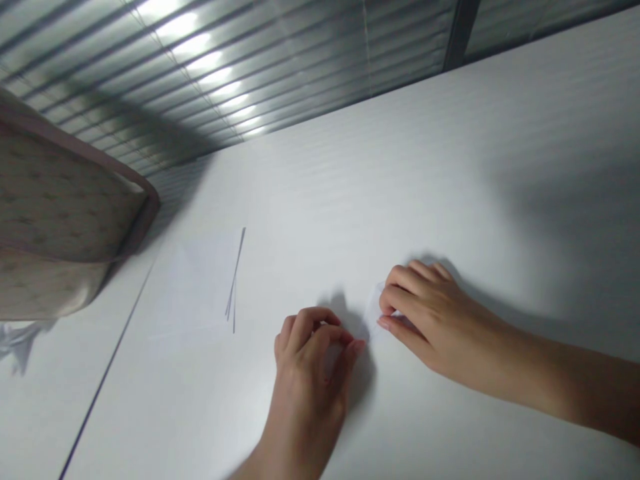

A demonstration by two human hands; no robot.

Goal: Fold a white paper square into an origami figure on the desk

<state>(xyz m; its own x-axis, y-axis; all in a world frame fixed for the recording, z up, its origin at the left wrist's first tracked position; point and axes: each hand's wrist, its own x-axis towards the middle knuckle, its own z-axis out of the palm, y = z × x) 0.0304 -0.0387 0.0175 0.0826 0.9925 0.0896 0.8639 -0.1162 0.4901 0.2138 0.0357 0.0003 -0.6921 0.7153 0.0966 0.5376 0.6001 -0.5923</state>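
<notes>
Between my hands lies a small piece of white paper (373, 312), hard to tell apart from the white table (320, 200). My right hand (425, 307) is closed over its right side, thumb and bent forefinger gripping it against the tabletop. My left hand (313, 367) has its thumb and forefinger pinched together at the paper's lower left corner, the other fingers curled. Much of the paper is hidden under the right hand, so its full shape cannot be made out.
Left of my hands lie sheets of white paper (195, 287) with dark edge lines on their right side. A patterned bag (65, 207) stands at the far left, with crumpled or folded white paper (20, 343) below it. A slatted blind (300, 60) borders the table's back edge.
</notes>
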